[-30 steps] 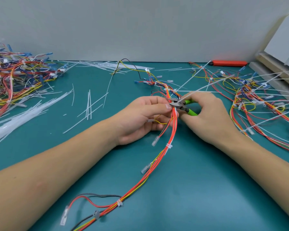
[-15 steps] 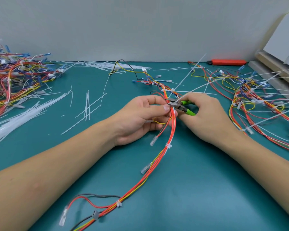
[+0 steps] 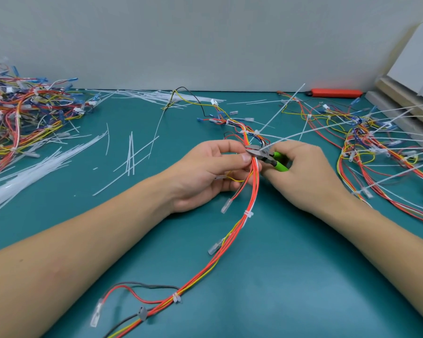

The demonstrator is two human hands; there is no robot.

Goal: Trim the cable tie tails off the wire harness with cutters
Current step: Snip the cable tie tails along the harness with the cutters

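Observation:
A red, orange and yellow wire harness (image 3: 232, 237) runs from the table's front edge up between my hands. My left hand (image 3: 205, 174) pinches the bundle at thumb and forefinger. My right hand (image 3: 303, 174) grips green-handled cutters (image 3: 269, 157), whose metal jaws sit against the bundle right beside my left thumb. A long white cable tie tail (image 3: 310, 134) leaves the jaws toward the upper right. Two short trimmed ties (image 3: 248, 214) (image 3: 177, 298) wrap the harness lower down.
Loose cut white tails (image 3: 130, 157) lie left of centre, a thick white pile (image 3: 17, 184) further left. A heap of harnesses (image 3: 22, 113) fills the far left. Harnesses with long tails (image 3: 381, 152) cover the right. A red tool (image 3: 335, 93) lies by the wall.
The harness top and its long tails have shifted slightly. The cutter jaws stay at the same tie beside my left thumb. Both hands have hardly moved.

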